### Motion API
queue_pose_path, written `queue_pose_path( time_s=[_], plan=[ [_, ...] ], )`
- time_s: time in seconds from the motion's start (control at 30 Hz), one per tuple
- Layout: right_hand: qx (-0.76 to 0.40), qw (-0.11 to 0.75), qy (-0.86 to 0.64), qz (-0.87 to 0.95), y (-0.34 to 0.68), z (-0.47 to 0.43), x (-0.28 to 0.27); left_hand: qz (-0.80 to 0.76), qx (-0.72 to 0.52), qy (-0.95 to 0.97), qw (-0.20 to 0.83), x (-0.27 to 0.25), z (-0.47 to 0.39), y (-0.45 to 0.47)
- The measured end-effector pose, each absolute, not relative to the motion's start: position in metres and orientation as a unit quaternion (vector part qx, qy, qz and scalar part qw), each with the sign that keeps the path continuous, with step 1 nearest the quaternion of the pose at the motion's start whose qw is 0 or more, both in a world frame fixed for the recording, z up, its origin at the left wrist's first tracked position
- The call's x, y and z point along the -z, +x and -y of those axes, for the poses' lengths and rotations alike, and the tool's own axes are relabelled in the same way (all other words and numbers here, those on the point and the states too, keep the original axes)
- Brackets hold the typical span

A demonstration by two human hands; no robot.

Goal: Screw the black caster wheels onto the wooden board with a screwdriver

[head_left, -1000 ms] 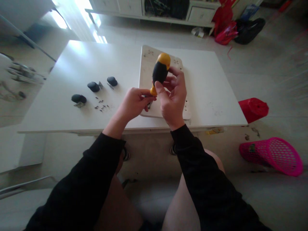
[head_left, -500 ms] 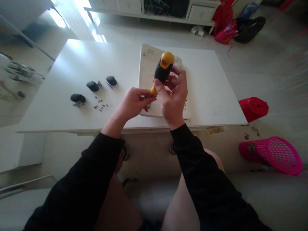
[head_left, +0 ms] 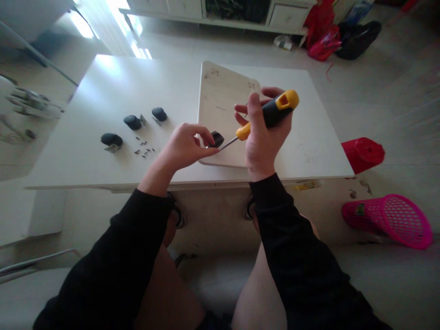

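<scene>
My right hand (head_left: 266, 133) is closed around a yellow and black screwdriver (head_left: 273, 113), which lies tilted with its handle up to the right. The metal shaft slants down left, its tip beside the fingertips of my left hand (head_left: 187, 145). That hand is closed on a black caster wheel (head_left: 216, 138) over the near left corner of a cream board (head_left: 225, 91). Its fingers partly cover the caster, so I cannot tell whether the tip touches a screw. Clusters of small holes mark the board's far corners.
Three more casters with metal plates, among them one caster (head_left: 112, 140), lie on the white table (head_left: 178, 91) to the left. Several small screws (head_left: 144, 151) are scattered near them. On the floor at right are a pink basket (head_left: 388, 220) and a red container (head_left: 363, 155).
My right hand has moved right and tipped the screwdriver from near upright to a slant, baring its shaft. The caster at my left hand now shows more; that hand has shifted slightly.
</scene>
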State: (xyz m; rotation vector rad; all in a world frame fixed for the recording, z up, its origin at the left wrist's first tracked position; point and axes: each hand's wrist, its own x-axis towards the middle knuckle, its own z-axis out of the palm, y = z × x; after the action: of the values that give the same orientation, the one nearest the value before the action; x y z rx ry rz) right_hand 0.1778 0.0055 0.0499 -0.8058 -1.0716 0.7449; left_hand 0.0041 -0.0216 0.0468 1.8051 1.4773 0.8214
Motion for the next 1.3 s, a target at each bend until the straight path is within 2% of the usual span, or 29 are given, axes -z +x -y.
queue_pose_path(
  time_s=[0.13,0.23,0.4,0.6,0.73,1.1,1.3],
  plan=[
    [-0.325,0.727,-0.381,0.469,0.191,-0.015,-0.044,-0.619,-0.199,0.715,0.257,-0.045,0.030,-0.001],
    [-0.315,0.734,-0.374,0.472,0.192,-0.019,-0.039,-0.656,-0.173,0.701,0.222,-0.043,0.038,0.004],
    [-0.305,0.721,-0.385,0.489,0.187,-0.020,-0.031,-0.691,-0.204,0.657,0.221,-0.034,0.041,0.013],
    [-0.357,0.704,-0.405,0.462,0.185,-0.022,-0.027,-0.688,-0.252,0.625,0.268,-0.022,0.044,0.016],
    [-0.324,0.716,-0.406,0.467,0.186,-0.025,-0.028,-0.689,-0.271,0.602,0.299,-0.017,0.049,0.024],
    [-0.316,0.714,-0.392,0.486,0.188,-0.029,-0.017,-0.732,-0.289,0.583,0.202,-0.012,0.049,0.041],
    [-0.312,0.720,-0.393,0.479,0.188,-0.031,-0.015,-0.740,-0.263,0.589,0.189,-0.015,0.051,0.043]
  ],
)
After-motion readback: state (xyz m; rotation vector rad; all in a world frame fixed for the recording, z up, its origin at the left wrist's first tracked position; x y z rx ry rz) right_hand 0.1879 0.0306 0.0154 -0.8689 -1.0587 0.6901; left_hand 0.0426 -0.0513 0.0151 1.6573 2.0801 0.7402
